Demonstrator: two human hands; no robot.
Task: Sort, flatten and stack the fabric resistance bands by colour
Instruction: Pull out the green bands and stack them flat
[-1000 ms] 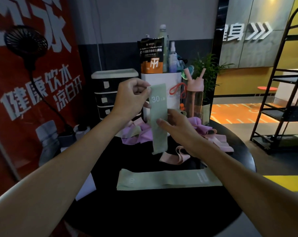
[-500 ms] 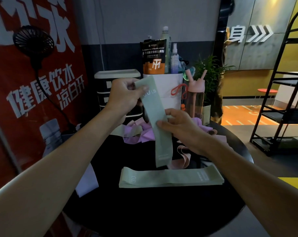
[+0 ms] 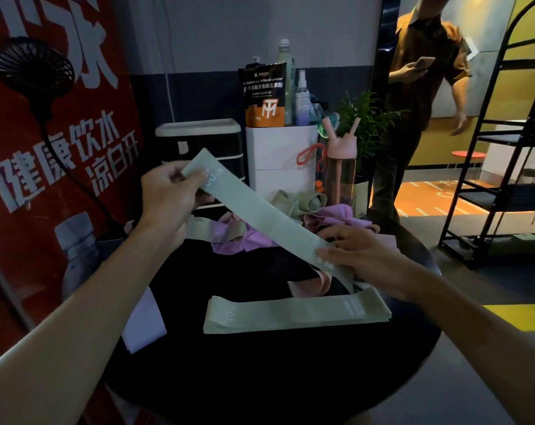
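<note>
round black table (image 3: pixel 275 372) in a dim gym corner, red banner (image 3: pixel 45 124) down the left side. nearest on the table is the green stack (image 3: pixel 297 314): flattened bands lying one on another, running left to right, with a "30" printed at the left end. a white sheet (image 3: pixel 143 320) hangs off the table's left edge.

just above the stack, both hands have a green band (image 3: pixel 260 210) stretched flat in the air, sloping from upper left down to lower right. the left hand (image 3: pixel 168 200) pinches the upper end between thumb and curled fingers, right by the "lb" print. the right hand (image 3: pixel 361 256) grips the lower end, fingertips pressed on top of the fabric.

below the band sits a crumpled pink band (image 3: pixel 309 283). behind it is a messy heap of purple bands (image 3: pixel 244 240), with some loose green bands (image 3: pixel 300 200) at the back.

further back: a pink bottle (image 3: pixel 341 173), a white box (image 3: pixel 281 154) and a black drawer unit (image 3: pixel 198 142). far right, a person in a brown shirt (image 3: pixel 425 72) is holding a phone (image 3: pixel 424 61).
</note>
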